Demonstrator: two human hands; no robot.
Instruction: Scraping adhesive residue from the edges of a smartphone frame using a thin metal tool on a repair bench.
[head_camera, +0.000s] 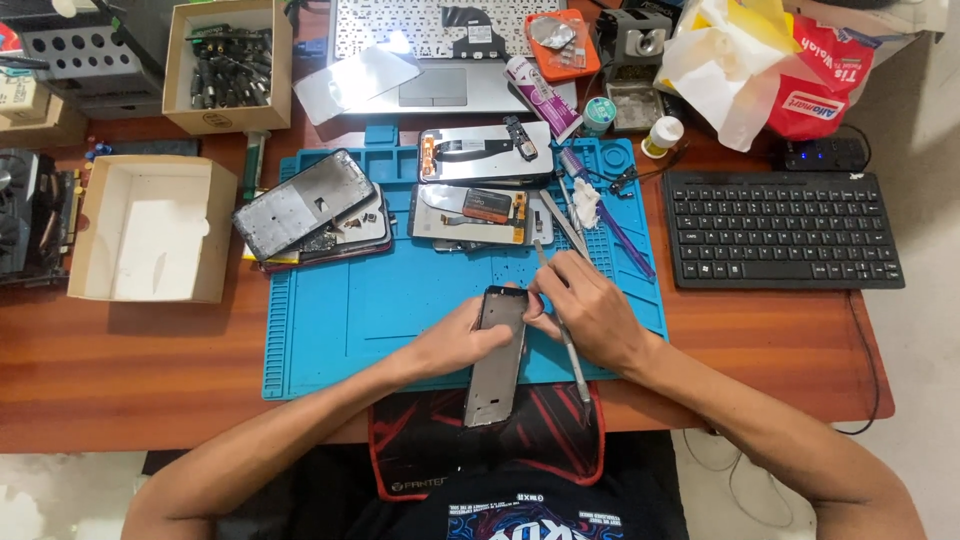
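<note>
**Here, two hands on a phone frame**

Here the left hand (455, 340) grips a flat, grey, glossy phone frame (497, 355) by its edge, over the near rim of a blue rubbery mat (340, 320). The right hand (590, 310) pinches a thin metal tool (565, 330) at the frame's top. Farther off lie opened phones (310, 205), a cardboard box (150, 230), a black keyboard (785, 230) and a crumpled red-and-white bag (815, 85).

Phone repair bench, prob. a small workshop. Wooden worktop (150, 350) w/ blue silicone repair mat (340, 320), several opened phones (310, 205) & loose screens (485, 152), a glue tube (540, 97), a box of small parts (228, 65). Also a laptop (440, 60) & black keyboard (782, 230) at the back.
</note>
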